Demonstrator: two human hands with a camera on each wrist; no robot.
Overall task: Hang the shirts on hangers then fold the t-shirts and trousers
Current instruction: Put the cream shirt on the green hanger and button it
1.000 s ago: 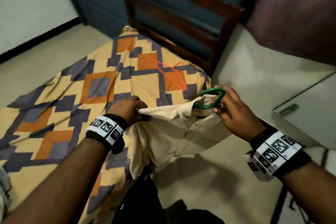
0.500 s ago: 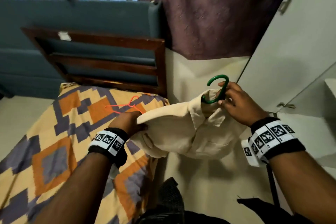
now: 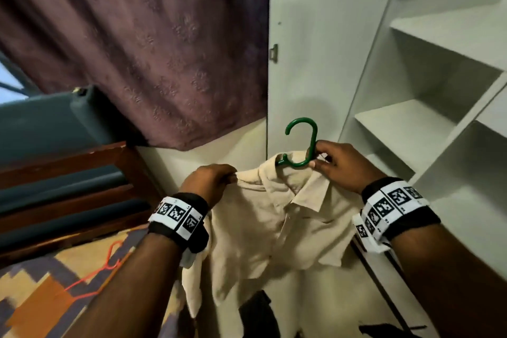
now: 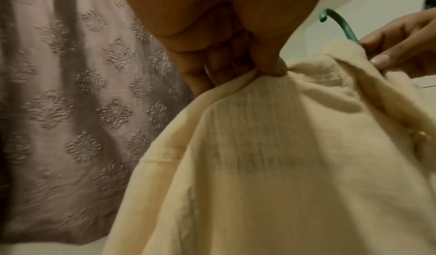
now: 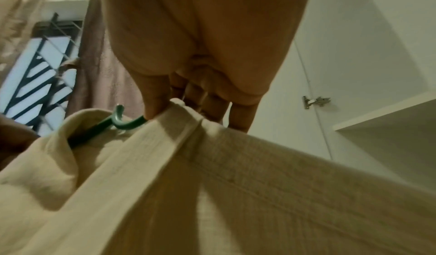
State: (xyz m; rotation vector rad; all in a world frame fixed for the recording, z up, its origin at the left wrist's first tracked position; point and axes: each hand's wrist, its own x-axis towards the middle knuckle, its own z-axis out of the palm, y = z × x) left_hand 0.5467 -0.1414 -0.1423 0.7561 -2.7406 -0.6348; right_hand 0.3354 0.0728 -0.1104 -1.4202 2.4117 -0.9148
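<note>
— At the neck of the green plastic hanger (image 3: 301,143), what does the right hand (image 3: 338,166) do?
— Its fingers and thumb are pinched round the stem just below the hook, with a bit of the collar of the cream button-up cotton shirt (image 3: 277,223) caught in the same grip. The hook stands upright above the knuckles.

— And the left hand (image 3: 210,184)?
— Its fingers are curled tight on the shirt's shoulder seam, thumb pressed on top, pulling the cloth out to the side.

— So where is the shirt?
— Up in the air between the two hands, draped over the hanger, front placket and collar facing the person, hem hanging loose towards the floor.

— What lies around it?
— Behind the hook stands a white wardrobe (image 3: 323,44) with its door open and bare shelves (image 3: 403,121) to the right. A maroon patterned curtain (image 3: 142,44) hangs to the left. Lower left is a bed under an orange, yellow and grey geometric bedsheet (image 3: 35,299), with a thin red wire hanger (image 3: 105,269) lying on it beside the dark wooden headboard (image 3: 71,170).
</note>
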